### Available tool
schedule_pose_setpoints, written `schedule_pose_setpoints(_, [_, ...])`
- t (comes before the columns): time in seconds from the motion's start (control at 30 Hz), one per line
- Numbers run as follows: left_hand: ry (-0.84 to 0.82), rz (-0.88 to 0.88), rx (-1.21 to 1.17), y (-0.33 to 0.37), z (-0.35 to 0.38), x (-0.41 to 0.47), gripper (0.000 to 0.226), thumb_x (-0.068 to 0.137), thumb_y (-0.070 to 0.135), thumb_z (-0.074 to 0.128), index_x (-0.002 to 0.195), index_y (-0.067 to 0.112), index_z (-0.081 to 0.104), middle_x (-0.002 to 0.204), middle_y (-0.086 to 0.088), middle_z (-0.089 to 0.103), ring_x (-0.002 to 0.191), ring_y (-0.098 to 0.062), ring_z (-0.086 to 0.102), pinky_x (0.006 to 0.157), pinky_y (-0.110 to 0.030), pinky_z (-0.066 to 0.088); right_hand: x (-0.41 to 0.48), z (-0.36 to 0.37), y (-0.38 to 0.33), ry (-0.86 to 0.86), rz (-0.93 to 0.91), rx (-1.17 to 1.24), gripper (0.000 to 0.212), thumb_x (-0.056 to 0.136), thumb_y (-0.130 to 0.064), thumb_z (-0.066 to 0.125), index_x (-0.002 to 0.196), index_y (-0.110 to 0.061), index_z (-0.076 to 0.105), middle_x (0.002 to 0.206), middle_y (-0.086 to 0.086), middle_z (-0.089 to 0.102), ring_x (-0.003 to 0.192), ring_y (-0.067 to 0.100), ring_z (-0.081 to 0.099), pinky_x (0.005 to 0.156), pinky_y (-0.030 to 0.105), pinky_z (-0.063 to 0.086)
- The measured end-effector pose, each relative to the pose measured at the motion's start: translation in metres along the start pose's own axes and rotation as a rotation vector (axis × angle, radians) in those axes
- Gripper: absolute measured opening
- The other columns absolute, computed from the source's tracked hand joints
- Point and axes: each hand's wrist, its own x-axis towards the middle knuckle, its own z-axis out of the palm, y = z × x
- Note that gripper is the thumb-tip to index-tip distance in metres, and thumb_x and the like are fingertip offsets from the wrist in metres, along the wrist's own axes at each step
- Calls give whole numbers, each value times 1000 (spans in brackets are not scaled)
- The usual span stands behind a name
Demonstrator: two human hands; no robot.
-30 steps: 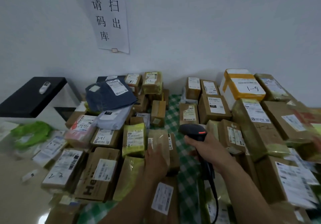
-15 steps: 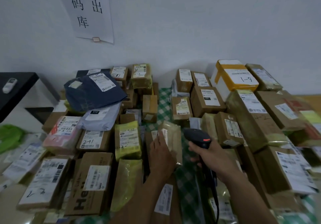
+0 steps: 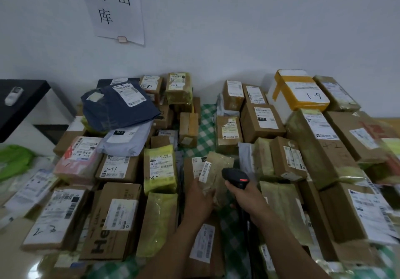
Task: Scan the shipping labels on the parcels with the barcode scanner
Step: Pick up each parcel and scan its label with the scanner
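L hand (image 3: 200, 198) has tipped small parcel (image 3: 218, 166) up at centre, grip clamped on it. Its label (image 3: 204, 171) now faces scanner (image 3: 234, 176). R hand (image 3: 246, 194) grip wraps scanner, red light (image 3: 244, 180) on; scan prob. underway.

Left hand (image 3: 199, 198) holds parcel (image 3: 219, 166); right hand (image 3: 246, 194) grips scanner (image 3: 234, 176).

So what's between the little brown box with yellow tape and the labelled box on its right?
Green-and-white checked cloth lies bare there, between the little taped box and the labelled box. The head view shows it.
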Motion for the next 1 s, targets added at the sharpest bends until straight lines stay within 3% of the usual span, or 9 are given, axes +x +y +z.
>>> schedule_pose_setpoints(0.03, [9,-3,-51,2,-3,-4,42,98,22,70,134,28,49,122,10,59,107,-4,60,75,-5,47,-1,4,1,-13,-8,15,36,96,-29,75,130,-27,62,110,-1,72,93,16,69,72,31,62])
schedule_pose_setpoints(0.1, [63,56,-110,3,-8,-12,42,97,25,72,135,31,54,127,10,63,109,-3,63,87,-17,56,-5,8,1,-12,-38,25,37,97,-27,73,132,-28,61,114,-3,73,98,12,70,61,17,55])
schedule_pose_setpoints(0.2, [102,144,-61,-2,-22,-21,45,95,37,71,138,41,55,132,15,61,121,-5,60,99,-34,55,-6,10,0,-26,-41,100,41,97,-28,73,135,-32,60,120,-5,73,109,15,70,79,29,61])
schedule_pose_setpoints(0.3, [110,145,19,0,-32,-29,56,96,41,69,146,47,46,140,19,54,125,-2,54,103,-32,52,-8,15,-2,-44,-14,126,39,96,-27,75,132,-35,62,121,-6,74,111,15,69,97,40,58])
schedule_pose_setpoints(0.43, [137,173,32,5,-31,-34,59,93,41,73,147,42,48,139,21,51,125,1,50,102,-26,47,-13,13,4,-4,-54,75,47,94,-31,77,137,-34,59,124,-6,72,112,13,68,97,42,59])
schedule_pose_setpoints(0.53, [146,229,-26,14,-38,-23,57,90,39,78,142,41,55,133,20,55,120,5,52,99,-24,49,-20,0,0,26,-128,59,43,94,-31,76,131,-39,56,118,-15,70,106,6,67,89,29,58])
schedule_pose_setpoints(0.7, [-5,279,118,42,-68,17,47,93,29,75,137,39,62,132,11,57,113,-3,57,97,-26,52,-27,-14,-15,73,-219,-110,56,91,-46,76,140,-36,50,114,0,74,96,20,74,85,41,59])
schedule_pose_setpoints(0.8, [-78,310,212,60,-81,39,44,96,32,72,139,37,63,131,10,60,99,3,59,79,-13,48,-34,-21,-26,99,-233,-155,53,92,-45,75,138,-33,50,114,-4,74,100,17,72,69,24,52])
schedule_pose_setpoints(1.0, [-96,337,458,75,-88,68,44,96,36,71,139,35,63,136,6,60,112,-12,56,91,-29,46,-48,-22,-40,36,-230,-200,49,93,-42,75,135,-34,50,102,-7,75,77,6,73,64,20,52])
